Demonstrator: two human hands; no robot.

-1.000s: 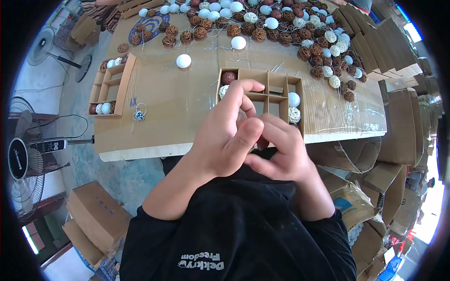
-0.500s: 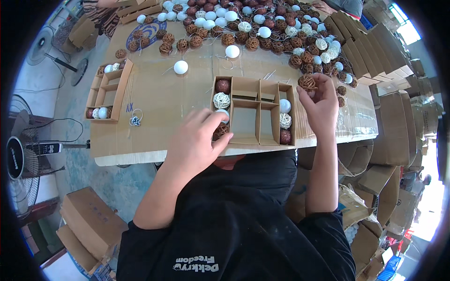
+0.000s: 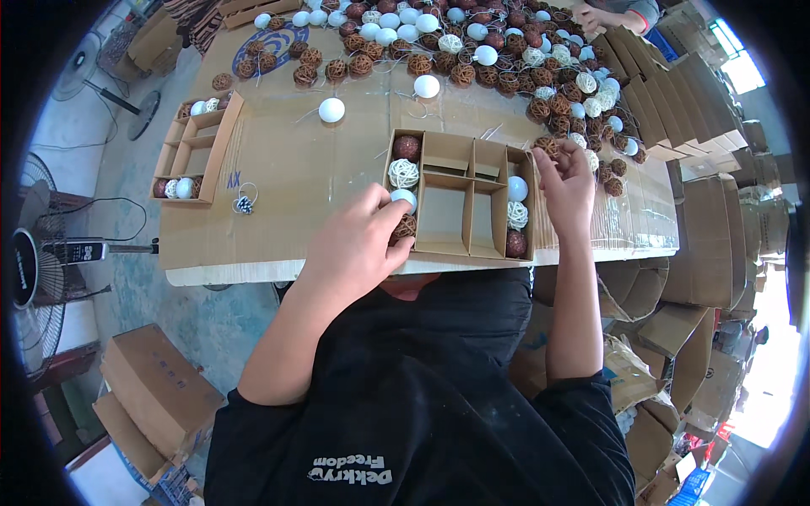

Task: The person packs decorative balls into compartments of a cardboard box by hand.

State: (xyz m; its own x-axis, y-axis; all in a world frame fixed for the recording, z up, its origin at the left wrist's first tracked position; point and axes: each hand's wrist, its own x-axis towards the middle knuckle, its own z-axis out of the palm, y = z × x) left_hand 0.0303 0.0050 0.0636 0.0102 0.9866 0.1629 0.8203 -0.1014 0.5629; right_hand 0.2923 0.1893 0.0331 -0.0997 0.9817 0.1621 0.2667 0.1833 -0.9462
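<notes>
In front of me lies a divided cardboard box (image 3: 444, 213) with balls in its two outer columns. My left hand (image 3: 350, 240) is at the box's near left corner, thumb and fingers closed about a brown rattan ball (image 3: 405, 226). Above that ball in the same column are a white ball (image 3: 403, 199), a white rattan ball (image 3: 403, 174) and a dark red glittery ball (image 3: 407, 148). My right hand (image 3: 570, 187) pinches another brown rattan ball (image 3: 547, 148) by the box's far right corner. The right column holds a white ball (image 3: 517, 189), a white rattan ball (image 3: 517, 216) and a dark red ball (image 3: 515, 244).
A second divided box (image 3: 221, 148) with balls stands at the left. Many mixed balls (image 3: 506, 80) cover the table's far side. Two white balls (image 3: 332, 110) and a small pine cone ornament (image 3: 244, 204) lie nearer. Cardboard trays (image 3: 683, 97) are stacked at right; another person's hand (image 3: 595, 17) is beyond.
My right hand has brought its brown rattan ball slightly left, closer to the box's far right corner. My left hand stays at the near left corner. The whole view has shifted a little.
</notes>
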